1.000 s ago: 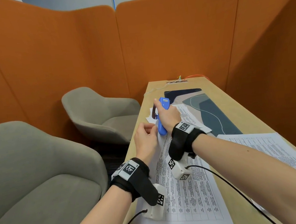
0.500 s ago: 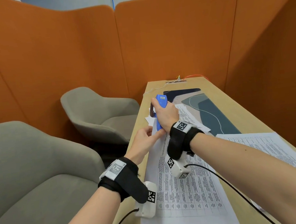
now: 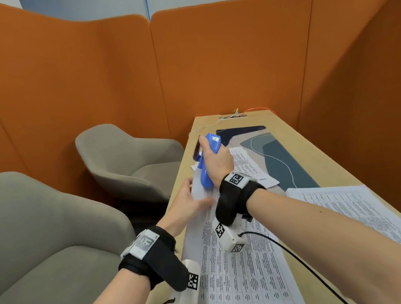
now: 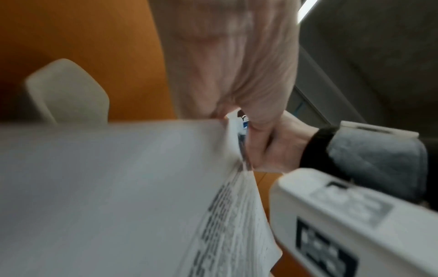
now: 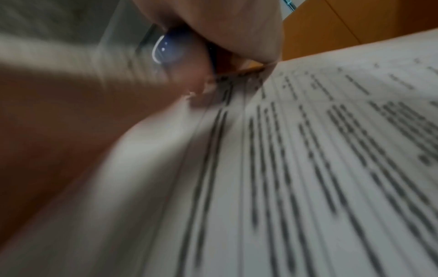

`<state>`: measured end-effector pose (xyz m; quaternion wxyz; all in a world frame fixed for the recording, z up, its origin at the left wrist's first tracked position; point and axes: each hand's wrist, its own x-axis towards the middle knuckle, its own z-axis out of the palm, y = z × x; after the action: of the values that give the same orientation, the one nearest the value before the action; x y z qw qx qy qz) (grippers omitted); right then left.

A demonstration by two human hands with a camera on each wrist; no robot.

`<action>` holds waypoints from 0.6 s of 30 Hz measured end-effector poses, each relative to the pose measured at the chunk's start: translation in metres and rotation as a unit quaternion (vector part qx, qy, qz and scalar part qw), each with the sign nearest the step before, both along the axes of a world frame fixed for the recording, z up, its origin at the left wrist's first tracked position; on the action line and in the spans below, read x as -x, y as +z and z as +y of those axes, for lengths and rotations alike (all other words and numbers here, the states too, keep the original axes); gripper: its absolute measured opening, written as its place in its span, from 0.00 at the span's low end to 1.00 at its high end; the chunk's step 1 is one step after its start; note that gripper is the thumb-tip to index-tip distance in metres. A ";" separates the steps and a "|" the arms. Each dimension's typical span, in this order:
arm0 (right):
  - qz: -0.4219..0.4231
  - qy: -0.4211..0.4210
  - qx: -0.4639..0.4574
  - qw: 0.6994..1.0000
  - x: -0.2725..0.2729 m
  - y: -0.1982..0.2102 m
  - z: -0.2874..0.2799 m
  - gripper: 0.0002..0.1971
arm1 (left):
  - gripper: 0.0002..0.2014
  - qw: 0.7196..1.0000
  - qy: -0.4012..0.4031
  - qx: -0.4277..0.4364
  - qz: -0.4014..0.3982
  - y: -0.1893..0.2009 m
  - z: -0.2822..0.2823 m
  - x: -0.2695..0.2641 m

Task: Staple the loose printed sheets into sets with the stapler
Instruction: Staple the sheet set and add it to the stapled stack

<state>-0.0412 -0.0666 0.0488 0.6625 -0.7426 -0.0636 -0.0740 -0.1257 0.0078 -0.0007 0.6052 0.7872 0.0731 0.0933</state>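
Note:
My right hand [image 3: 216, 161] grips the blue stapler [image 3: 206, 173] upright over the far left corner of a printed set of sheets [image 3: 244, 271] on the wooden table [image 3: 317, 144]. The left hand [image 3: 190, 202] holds the sheets' left edge just below the stapler, thumb on one side and straight fingers on the other. The left wrist view is blurred: the left hand [image 4: 225, 65] meets the lifted sheets [image 4: 118, 187] at their corner, beside the right hand [image 4: 279, 146]. In the right wrist view the stapler [image 5: 168, 50] shows under the right hand [image 5: 225, 28], above the sheets [image 5: 308, 168].
More printed sheets [image 3: 361, 209] lie at the right and another pile [image 3: 250, 168] lies behind my right wrist on a patterned desk mat [image 3: 281, 153]. Two grey armchairs [image 3: 126, 164] [image 3: 43, 242] stand left of the table. Orange partition walls [image 3: 234, 61] enclose the booth.
My left hand has slid back from beside the stapler toward me, and its fingers have stretched out along the sheets' edge. The right hand keeps hold of the stapler at the corner.

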 end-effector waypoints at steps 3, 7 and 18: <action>0.033 -0.004 -0.128 0.991 -0.001 0.026 -0.021 0.22 | 0.12 0.995 0.075 -0.039 -0.044 -0.002 0.000 -0.003; 0.049 0.047 -0.213 0.975 -0.011 0.042 -0.086 0.21 | 0.05 0.981 0.111 -0.053 -0.147 0.021 -0.005 0.004; 0.136 0.137 -0.070 0.979 0.021 -0.001 -0.221 0.19 | 0.13 0.978 0.031 0.122 -0.167 0.083 -0.051 -0.052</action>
<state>-0.0617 -0.2873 0.0477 0.7194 -0.6817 -0.0685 0.1145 -0.0741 -0.0433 0.0825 0.6974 0.6778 0.0056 0.2326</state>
